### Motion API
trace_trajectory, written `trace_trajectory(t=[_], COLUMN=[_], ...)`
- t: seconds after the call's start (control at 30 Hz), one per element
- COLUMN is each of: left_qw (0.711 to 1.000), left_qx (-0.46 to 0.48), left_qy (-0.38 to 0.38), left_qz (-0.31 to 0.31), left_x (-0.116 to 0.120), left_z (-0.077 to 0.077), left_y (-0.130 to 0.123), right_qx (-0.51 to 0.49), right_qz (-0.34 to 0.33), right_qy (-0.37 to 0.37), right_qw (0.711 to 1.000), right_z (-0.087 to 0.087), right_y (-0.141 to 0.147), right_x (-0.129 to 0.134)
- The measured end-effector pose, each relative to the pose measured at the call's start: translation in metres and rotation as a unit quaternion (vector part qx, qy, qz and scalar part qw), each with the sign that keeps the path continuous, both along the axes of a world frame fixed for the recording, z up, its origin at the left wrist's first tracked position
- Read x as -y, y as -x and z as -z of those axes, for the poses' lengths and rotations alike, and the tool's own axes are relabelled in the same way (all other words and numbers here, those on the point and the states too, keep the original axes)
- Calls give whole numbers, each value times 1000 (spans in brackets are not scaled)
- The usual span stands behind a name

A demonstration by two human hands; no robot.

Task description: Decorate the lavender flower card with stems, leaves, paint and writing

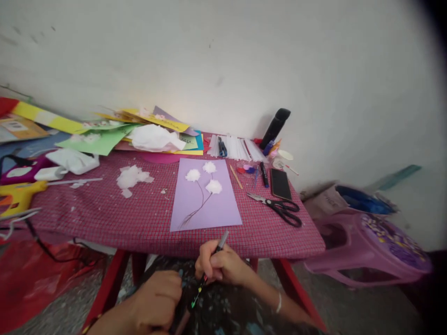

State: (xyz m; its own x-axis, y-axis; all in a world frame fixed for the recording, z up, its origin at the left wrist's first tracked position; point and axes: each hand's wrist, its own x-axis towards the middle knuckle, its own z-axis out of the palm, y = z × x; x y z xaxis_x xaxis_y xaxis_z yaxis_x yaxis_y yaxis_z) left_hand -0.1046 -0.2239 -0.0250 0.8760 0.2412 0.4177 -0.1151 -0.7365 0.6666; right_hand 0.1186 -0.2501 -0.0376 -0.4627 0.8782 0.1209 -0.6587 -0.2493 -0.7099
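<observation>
In the head view, my right hand [220,266] is closed around a dark pen [221,243] with a grey upper end, over my lap just in front of the table. My left hand [159,298] is beside it at the lower left, fingers curled; what it holds, if anything, is hidden. Beyond my hands, a purple sheet [226,211] lies on the checked tablecloth. Three white paper flowers [213,186] are on it, with thin dark stems running down to the lower left.
Black-handled scissors [283,209], a phone [281,184] and a marker [264,175] lie right of the sheet. White scraps [132,177], a yellow glue gun [21,195] and coloured cards [104,139] are left. A pink stool [352,260] stands at the right.
</observation>
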Motion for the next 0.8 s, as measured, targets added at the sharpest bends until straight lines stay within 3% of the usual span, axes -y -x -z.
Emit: trace_trajectory(t=[0.13, 0.27, 0.43, 0.53, 0.67, 0.8], left_qw=[1000, 997, 984, 973, 959, 940], left_qx=[-29, -55, -52, -73, -182, -271], left_qy=[1, 46, 50, -16, -97, -139], left_qz=[-7, -31, -162, -218, -195, -152], left_x=[3, -4, -20, -26, -31, -52], left_z=[10, 8, -4, -14, -31, -51], left_y=[5, -3, -11, -11, -19, -38], right_qx=[21, 46, 154, 250, 311, 249], right_qz=[13, 51, 167, 142, 111, 130], right_qy=[0, 0, -10, -41, -78, -117], right_qw=[1000, 998, 974, 957, 941, 952], right_z=[-4, 1, -1, -11, -23, -24], right_y=[1, -2, -14, -18, -18, -23], right_x=[2, -1, -6, -6, -8, -22])
